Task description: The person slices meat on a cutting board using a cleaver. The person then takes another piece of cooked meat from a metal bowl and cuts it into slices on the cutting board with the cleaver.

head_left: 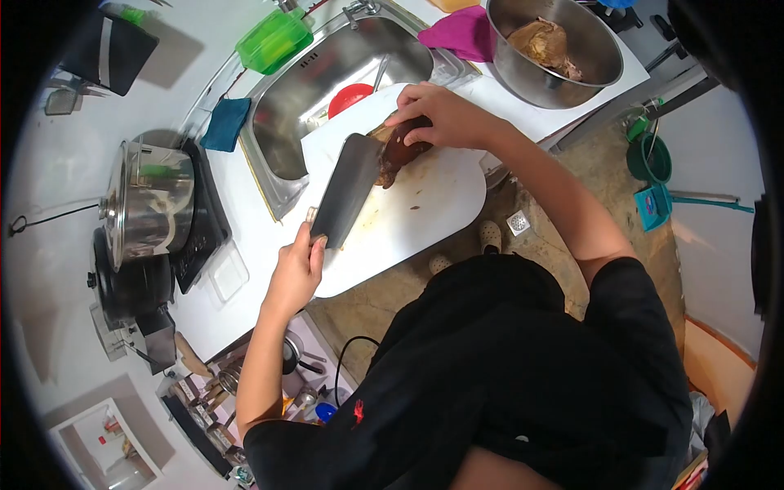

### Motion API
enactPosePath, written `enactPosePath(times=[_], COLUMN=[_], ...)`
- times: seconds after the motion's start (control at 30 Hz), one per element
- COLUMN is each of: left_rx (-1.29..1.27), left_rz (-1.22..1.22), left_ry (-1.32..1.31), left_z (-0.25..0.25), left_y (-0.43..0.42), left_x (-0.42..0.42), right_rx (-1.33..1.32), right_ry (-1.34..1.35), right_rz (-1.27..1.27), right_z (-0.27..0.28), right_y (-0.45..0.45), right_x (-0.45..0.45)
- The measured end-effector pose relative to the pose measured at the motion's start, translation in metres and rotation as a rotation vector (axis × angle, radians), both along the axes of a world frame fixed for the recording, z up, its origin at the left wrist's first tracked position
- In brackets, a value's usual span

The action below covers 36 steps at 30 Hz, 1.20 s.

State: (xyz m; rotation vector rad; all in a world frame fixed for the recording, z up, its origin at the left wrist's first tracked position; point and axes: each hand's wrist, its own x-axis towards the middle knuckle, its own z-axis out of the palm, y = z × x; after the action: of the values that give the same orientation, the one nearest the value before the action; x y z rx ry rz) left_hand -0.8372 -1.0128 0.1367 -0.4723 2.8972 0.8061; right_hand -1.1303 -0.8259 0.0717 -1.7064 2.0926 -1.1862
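Note:
My left hand (296, 273) is closed round the handle end of a cleaver (349, 188), its broad dark blade slanting up and away over the white cutting board (445, 200). The blade's far end meets, or lies right beside, a dark brown piece of cooked meat (398, 157). From above, my right hand (437, 117) grips this meat with bent fingers, pressing it to the board; part of it is hidden under the hand. Small brown scraps and juice stains mark the board around it.
Behind the board is a steel sink (278, 135) with a red bowl (349, 100), partly covered by the board. A large steel bowl (523, 86) at the back right holds more meat (539, 42). Pots (155, 196) stand on the left. A green basket (273, 41) sits beyond the sink.

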Motion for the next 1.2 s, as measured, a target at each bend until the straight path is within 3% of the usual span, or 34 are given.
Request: enactPosePath(times=[0.27,0.47,0.57,0.67,0.8,0.9,1.0,1.2], left_rx=[0.110,0.181,0.335,0.547,0.681,0.785,0.843,0.881], left_rz=[0.084,0.140,0.274,0.346,0.417,0.485,0.570,0.648], left_ry=[0.063,-0.022,-0.102,-0.061,-0.112,-0.082,0.004,0.124], left_z=[-0.022,-0.032,-0.023,-0.014,-0.005,-0.002,-0.008,-0.017], left_y=[0.009,0.007,0.014,0.020,0.024,0.025,0.023,0.041], left_x=[-0.005,0.016,0.008,0.004,0.014,0.020,0.034,0.050], right_rx=[0.000,-0.034,-0.070,0.252,0.475,0.216,-0.023,0.199], right_ry=[-0.049,-0.127,-0.038,-0.125,0.113,0.415,0.369,0.270], right_rz=[0.022,0.032,0.036,0.009,-0.056,-0.095,0.240,0.413], right_z=[-0.002,-0.001,-0.008,-0.001,0.029,0.031,0.032,0.013], right_y=[-0.006,-0.011,-0.021,-0.022,-0.015,-0.018,-0.022,-0.036], right_x=[-0.007,-0.011,-0.019,-0.021,0.000,0.016,0.034,0.051])
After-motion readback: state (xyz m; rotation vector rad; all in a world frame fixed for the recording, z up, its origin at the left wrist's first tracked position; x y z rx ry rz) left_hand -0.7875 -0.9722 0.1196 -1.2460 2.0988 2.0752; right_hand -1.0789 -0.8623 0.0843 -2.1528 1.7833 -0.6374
